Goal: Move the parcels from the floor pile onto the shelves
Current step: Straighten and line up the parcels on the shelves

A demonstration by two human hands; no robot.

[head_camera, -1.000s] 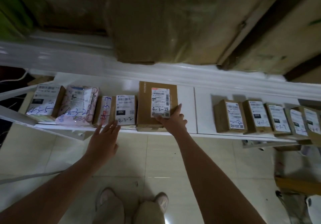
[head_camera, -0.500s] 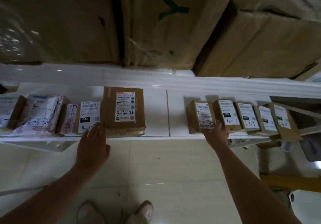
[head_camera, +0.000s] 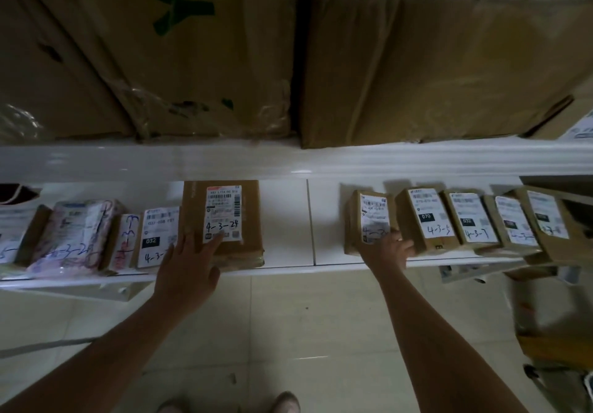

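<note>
Two hands tidy the shelf: left hand flat on the 4-3-24 parcel, right hand curled around a small box; closing the gap likely follows.

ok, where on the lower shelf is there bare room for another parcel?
One bare stretch of the lower shelf: between the 4-3-24 box under the left hand and the box at the right hand. Both outer rows are packed tight.
</note>
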